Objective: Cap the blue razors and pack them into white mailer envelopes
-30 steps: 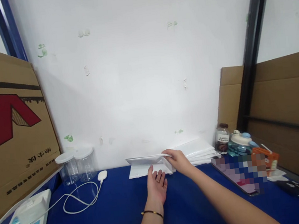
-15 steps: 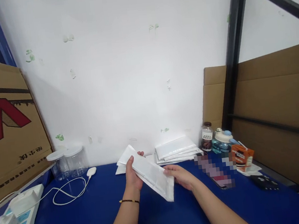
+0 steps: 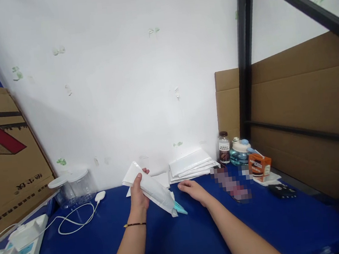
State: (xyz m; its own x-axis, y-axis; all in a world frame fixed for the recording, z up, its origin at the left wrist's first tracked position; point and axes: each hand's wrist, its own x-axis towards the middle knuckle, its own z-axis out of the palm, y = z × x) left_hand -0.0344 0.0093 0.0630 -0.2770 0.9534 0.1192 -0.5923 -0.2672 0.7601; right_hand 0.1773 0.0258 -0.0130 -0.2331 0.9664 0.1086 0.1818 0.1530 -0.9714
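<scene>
Left grip (image 3: 138,193) wrapped round a white packet (image 3: 157,191), thumb on top, holding it aslant above the blue surface (image 3: 176,244), towards the far edge! Its lower end points right, and there, poking out of the mouth, turquoise tips (image 3: 180,208)! The right grip (image 3: 195,191) hangs just beside that end, apart from it, fingers bent; whether they close together, I can't tell. Behind, a white piece (image 3: 163,180) lies by the far edge, the stack of white packets (image 3: 192,165) to its right. Far right corner: a brown-capped bottle (image 3: 224,149). Far left corner: two clear jars (image 3: 80,184), a power strip (image 3: 26,249) lining the left edge.
</scene>
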